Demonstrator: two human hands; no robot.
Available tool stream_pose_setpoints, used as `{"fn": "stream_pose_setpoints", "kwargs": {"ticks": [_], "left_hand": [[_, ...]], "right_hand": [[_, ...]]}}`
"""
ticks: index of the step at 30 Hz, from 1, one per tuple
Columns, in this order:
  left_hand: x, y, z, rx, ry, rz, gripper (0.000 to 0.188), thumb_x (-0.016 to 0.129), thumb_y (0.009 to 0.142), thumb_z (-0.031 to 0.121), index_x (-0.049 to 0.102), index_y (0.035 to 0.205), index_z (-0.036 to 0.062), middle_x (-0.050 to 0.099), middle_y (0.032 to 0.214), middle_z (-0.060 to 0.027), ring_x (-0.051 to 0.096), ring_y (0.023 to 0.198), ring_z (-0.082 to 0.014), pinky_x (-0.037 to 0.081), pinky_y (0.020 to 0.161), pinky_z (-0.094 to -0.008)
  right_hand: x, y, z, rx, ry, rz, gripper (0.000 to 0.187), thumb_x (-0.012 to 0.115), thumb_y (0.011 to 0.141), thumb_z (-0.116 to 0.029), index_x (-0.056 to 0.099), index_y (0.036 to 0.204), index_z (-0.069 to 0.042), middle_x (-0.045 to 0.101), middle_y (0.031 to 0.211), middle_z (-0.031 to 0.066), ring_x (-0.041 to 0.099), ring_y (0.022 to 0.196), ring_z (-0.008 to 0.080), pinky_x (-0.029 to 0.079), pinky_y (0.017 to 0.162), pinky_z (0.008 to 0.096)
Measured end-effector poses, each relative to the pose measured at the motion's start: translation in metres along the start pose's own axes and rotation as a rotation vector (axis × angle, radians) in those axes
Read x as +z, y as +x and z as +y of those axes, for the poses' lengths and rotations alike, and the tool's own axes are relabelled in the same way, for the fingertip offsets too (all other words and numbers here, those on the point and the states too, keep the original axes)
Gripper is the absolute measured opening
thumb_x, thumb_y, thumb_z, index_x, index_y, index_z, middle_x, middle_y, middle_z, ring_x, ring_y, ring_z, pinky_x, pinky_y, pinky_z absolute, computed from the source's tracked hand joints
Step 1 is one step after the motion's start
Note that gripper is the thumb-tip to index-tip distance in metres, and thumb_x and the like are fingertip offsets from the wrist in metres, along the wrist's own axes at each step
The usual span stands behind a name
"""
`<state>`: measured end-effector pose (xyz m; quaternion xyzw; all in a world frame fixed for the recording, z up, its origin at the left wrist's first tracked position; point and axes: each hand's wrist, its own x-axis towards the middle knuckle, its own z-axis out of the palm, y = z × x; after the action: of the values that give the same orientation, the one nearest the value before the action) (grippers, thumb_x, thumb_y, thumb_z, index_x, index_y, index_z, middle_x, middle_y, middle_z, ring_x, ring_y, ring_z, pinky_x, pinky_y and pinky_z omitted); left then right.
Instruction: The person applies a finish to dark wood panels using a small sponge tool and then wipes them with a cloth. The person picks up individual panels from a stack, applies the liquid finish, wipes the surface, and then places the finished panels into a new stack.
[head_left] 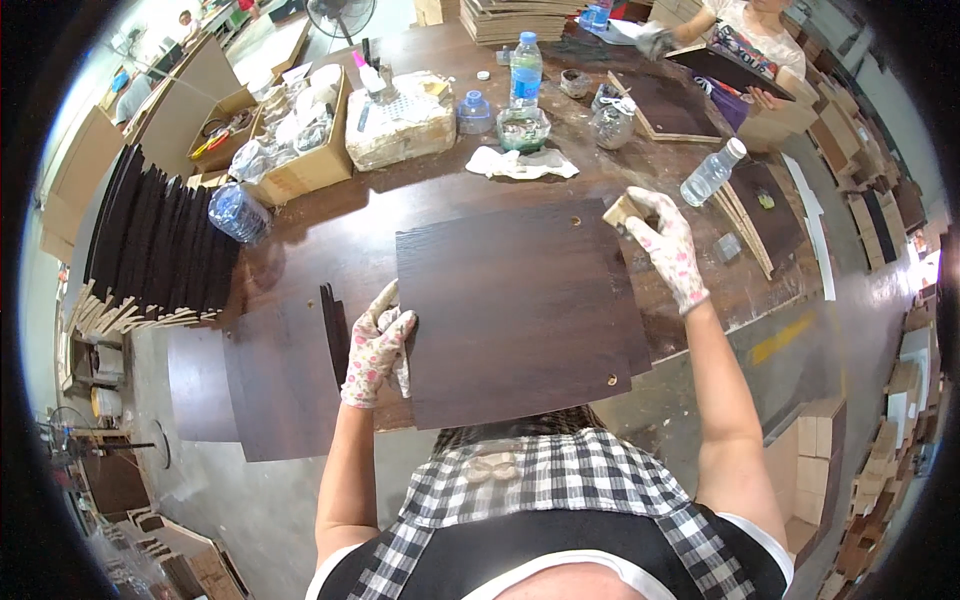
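A dark brown rectangular board (515, 310) with a small round hole near each right-hand corner lies in front of me, on top of another brown board. My left hand (378, 348), in a white glove with pink flowers, is closed at the left edge of the upper board, part of its fingers hidden. Just past the far right corner, my right hand (662, 243), gloved alike, pinches a small tan block (622, 212), perhaps a sponge. Thin dark strips (333, 330) stand beside my left hand, over more brown boards (280, 385) on the left.
Dark boards (160, 240) stand in a row at far left, near a blue-tinted plastic jug (238, 214). Farther back are a carton of rags (300, 165), a water bottle (525, 70), a white cloth (520, 163) and a clear bottle (712, 173). Across the table, a co-worker (755, 45) handles a panel.
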<state>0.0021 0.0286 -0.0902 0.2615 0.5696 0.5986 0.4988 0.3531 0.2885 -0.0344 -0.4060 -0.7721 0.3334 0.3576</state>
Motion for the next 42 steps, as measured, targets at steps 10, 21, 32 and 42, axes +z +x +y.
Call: {"fn": "stream_pose_setpoints", "kwargs": {"ticks": [10, 21, 32, 42], "left_hand": [[0.006, -0.009, -0.021, 0.256, 0.435, 0.179, 0.049, 0.068, 0.09, -0.003, 0.058, 0.138, 0.0037, 0.065, 0.129, -0.0085, 0.062, 0.116, -0.0162, 0.049, 0.1, -0.03], [0.015, -0.01, 0.012, 0.664, 1.123, 0.281, 0.038, 0.076, 0.082, 0.012, 0.07, 0.119, 0.0088, 0.068, 0.117, -0.0125, 0.066, 0.102, -0.0309, 0.053, 0.088, -0.0399], [0.029, -0.008, 0.014, 0.629, 1.148, 0.241, 0.033, 0.072, 0.088, 0.008, 0.07, 0.121, 0.0058, 0.069, 0.114, -0.0157, 0.067, 0.105, -0.0325, 0.052, 0.093, -0.038], [0.024, -0.003, -0.006, 0.725, 1.077, 0.256, 0.029, 0.065, 0.092, 0.0, 0.069, 0.121, 0.0041, 0.07, 0.111, -0.0131, 0.067, 0.104, -0.029, 0.052, 0.092, -0.0373]], "right_hand": [[0.15, 0.076, -0.059, -0.356, -0.071, -0.472, 0.036, 0.071, 0.088, -0.023, 0.066, 0.119, -0.006, 0.067, 0.117, 0.0152, 0.065, 0.109, 0.03, 0.051, 0.095, 0.0392], [0.139, 0.098, -0.056, -0.362, 0.085, -0.791, 0.026, 0.063, 0.091, -0.025, 0.067, 0.109, -0.006, 0.07, 0.109, 0.0085, 0.065, 0.102, 0.0258, 0.05, 0.095, 0.041], [0.035, 0.062, 0.005, -0.115, -0.26, -0.197, 0.034, 0.07, 0.09, -0.024, 0.067, 0.118, -0.005, 0.066, 0.117, 0.0129, 0.062, 0.114, 0.029, 0.047, 0.101, 0.0365], [-0.041, -0.108, -0.043, 0.166, -0.018, -0.291, 0.035, 0.073, 0.081, -0.01, 0.067, 0.115, -0.004, 0.067, 0.113, 0.0082, 0.064, 0.109, 0.0195, 0.052, 0.095, 0.0355]]}}
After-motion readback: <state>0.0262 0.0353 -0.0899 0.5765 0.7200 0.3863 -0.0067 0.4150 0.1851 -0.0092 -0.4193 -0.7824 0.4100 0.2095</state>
